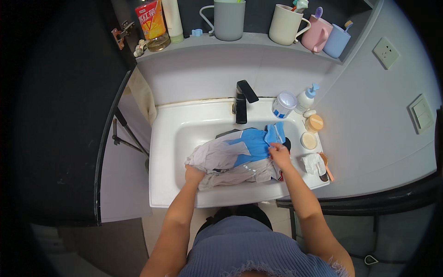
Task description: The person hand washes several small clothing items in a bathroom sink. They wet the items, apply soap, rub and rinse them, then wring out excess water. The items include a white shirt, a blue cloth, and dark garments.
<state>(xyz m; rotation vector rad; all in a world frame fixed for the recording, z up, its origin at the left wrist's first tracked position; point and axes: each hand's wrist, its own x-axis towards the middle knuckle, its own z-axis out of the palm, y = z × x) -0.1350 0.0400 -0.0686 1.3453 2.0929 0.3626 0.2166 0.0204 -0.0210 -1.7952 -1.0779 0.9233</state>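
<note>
A blue and pale grey collared shirt lies stretched across the white sink basin. At its pale end, near the basin's left side, my left hand grips the cloth, with the fingers partly hidden beneath it. My right hand pinches the blue part just below the collar. Under and in front of the shirt are more clothes, among them a light grey crumpled garment and some dark cloth. The black faucet stands behind the basin, above the shirt.
On the sink's right rim stand a white tub, a pump bottle, small jars, a crumpled white tissue and a hairbrush. Several mugs line the shelf above. An open black cabinet door juts out at left.
</note>
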